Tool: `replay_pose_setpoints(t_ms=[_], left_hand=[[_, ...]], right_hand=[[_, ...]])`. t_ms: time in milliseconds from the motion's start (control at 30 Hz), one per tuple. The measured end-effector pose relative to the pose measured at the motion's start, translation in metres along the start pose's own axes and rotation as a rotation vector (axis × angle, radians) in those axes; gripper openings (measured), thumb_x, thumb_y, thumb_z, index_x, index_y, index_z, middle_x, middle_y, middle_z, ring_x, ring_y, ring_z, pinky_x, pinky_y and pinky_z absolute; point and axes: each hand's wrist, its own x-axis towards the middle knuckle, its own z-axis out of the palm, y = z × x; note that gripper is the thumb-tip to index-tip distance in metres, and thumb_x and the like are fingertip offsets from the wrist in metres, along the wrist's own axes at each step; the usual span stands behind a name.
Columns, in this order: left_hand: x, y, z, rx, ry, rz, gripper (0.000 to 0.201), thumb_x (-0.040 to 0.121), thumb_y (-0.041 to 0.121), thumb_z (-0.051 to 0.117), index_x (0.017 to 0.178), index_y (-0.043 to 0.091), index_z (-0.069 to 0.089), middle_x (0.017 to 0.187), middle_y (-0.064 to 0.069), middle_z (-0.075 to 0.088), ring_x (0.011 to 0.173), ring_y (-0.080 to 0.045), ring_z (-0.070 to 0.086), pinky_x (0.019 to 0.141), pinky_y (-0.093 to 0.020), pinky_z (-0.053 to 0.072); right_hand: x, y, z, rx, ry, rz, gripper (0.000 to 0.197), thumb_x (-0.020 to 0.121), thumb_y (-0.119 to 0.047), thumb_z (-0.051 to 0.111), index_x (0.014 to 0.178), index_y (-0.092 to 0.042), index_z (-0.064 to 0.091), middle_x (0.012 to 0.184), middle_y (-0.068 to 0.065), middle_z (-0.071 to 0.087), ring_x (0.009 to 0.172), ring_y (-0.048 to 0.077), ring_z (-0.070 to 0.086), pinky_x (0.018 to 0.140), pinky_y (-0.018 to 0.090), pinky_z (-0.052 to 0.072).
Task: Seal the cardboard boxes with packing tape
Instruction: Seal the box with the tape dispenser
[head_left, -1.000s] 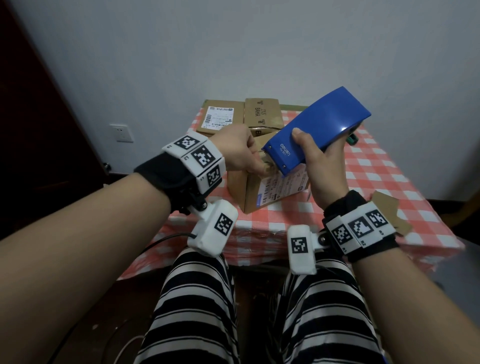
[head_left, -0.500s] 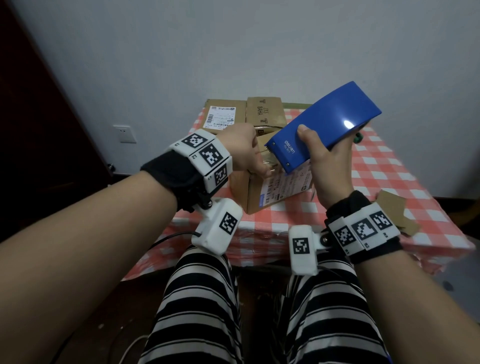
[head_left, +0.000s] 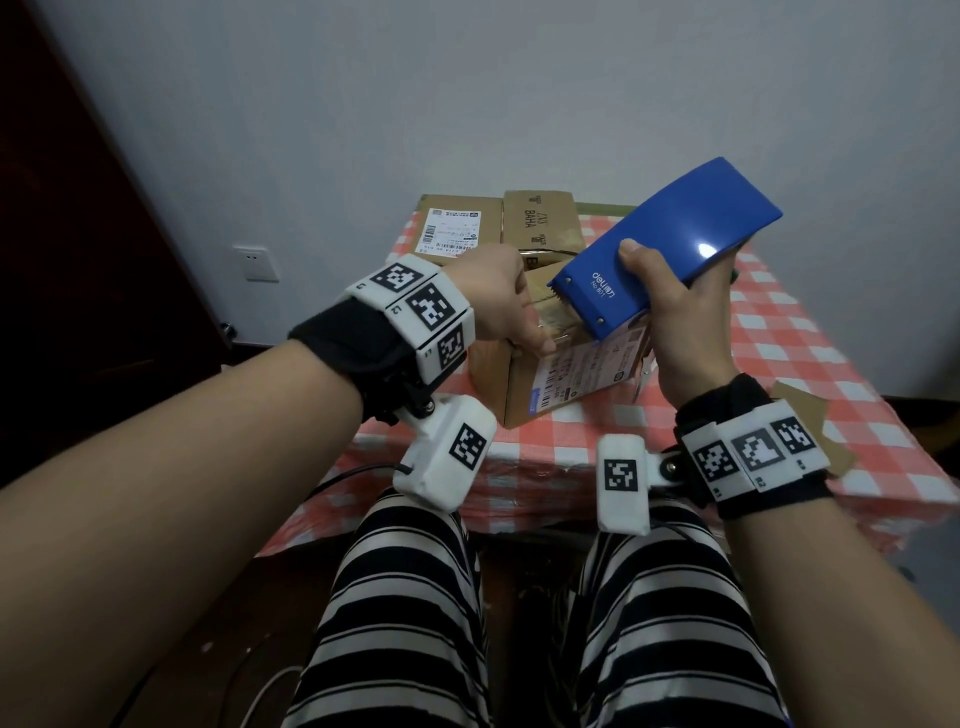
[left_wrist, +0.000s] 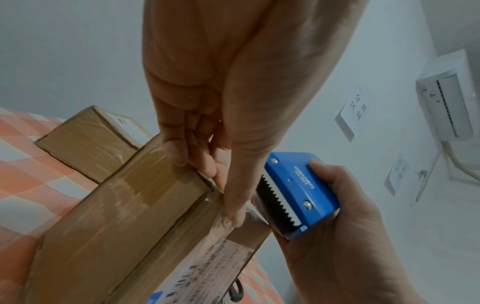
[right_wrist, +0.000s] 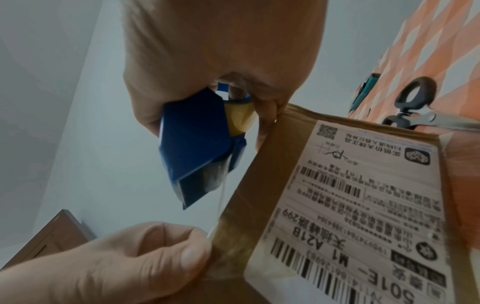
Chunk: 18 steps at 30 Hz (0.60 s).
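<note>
A cardboard box (head_left: 519, 387) with a white shipping label stands near the front of the checked table (head_left: 841, 364). My left hand (head_left: 524, 338) grips its top front edge; in the left wrist view the fingers (left_wrist: 182, 152) lie on the taped top and the thumb presses clear tape onto the side face. My right hand (head_left: 665, 291) grips a blue tape dispenser (head_left: 675, 234), held tilted just above the box's right end, toothed blade (left_wrist: 275, 205) toward the left thumb. A strand of clear tape (right_wrist: 221, 197) runs from the dispenser down to the box.
Two more cardboard boxes (head_left: 457, 228) (head_left: 540, 223) stand at the table's far edge against the wall. Scissors (right_wrist: 415, 102) lie behind the near box, and a teal object (right_wrist: 366, 90) lies beyond them. A cardboard scrap (head_left: 800, 410) lies at the right front. My striped-trousered knees are under the table edge.
The right hand has drawn the dispenser slightly up and to the right, away from the box. The left hand has stayed on the box's front edge.
</note>
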Motion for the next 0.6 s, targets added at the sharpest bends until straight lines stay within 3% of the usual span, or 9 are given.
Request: replay_pose_setpoints(t_ms=[167,367,533,600], left_hand=[[-0.001,-0.001,0.000,0.004,0.005,0.005,0.039,0.068,0.032,0.085,0.096,0.008,0.071,0.091,-0.001,0.069,0.087,-0.014,0.060,0.075,-0.027,0.048],[-0.001,-0.001,0.001,0.004,0.000,0.021,0.036,0.069,0.032,0.084,0.094,0.009,0.071,0.080,0.005,0.064,0.084,-0.012,0.058,0.068,-0.022,0.044],[0.001,-0.002,0.001,0.003,0.002,0.019,0.038,0.070,0.032,0.084,0.096,0.008,0.071,0.091,0.001,0.069,0.086,-0.012,0.059,0.069,-0.022,0.045],[0.001,-0.002,0.001,0.001,0.002,0.020,0.037,0.070,0.032,0.084,0.096,0.008,0.073,0.091,0.000,0.070,0.085,-0.012,0.059,0.065,-0.020,0.044]], right_hand=[[0.003,0.001,-0.004,-0.004,-0.016,-0.016,0.040,0.082,-0.023,0.069,0.114,-0.021,0.044,0.109,0.000,0.057,0.099,0.015,0.063,0.086,0.031,0.054],[0.006,0.000,-0.009,0.021,0.002,-0.014,0.035,0.083,-0.018,0.069,0.111,-0.022,0.048,0.102,-0.004,0.060,0.093,0.010,0.065,0.079,0.024,0.052],[0.010,0.000,-0.012,0.068,0.047,0.022,0.042,0.085,-0.013,0.069,0.121,-0.015,0.048,0.104,-0.002,0.062,0.092,0.012,0.066,0.076,0.024,0.052],[0.009,0.001,-0.011,0.044,0.047,0.020,0.040,0.086,-0.012,0.069,0.119,-0.019,0.047,0.105,-0.003,0.062,0.094,0.012,0.066,0.079,0.026,0.053]])
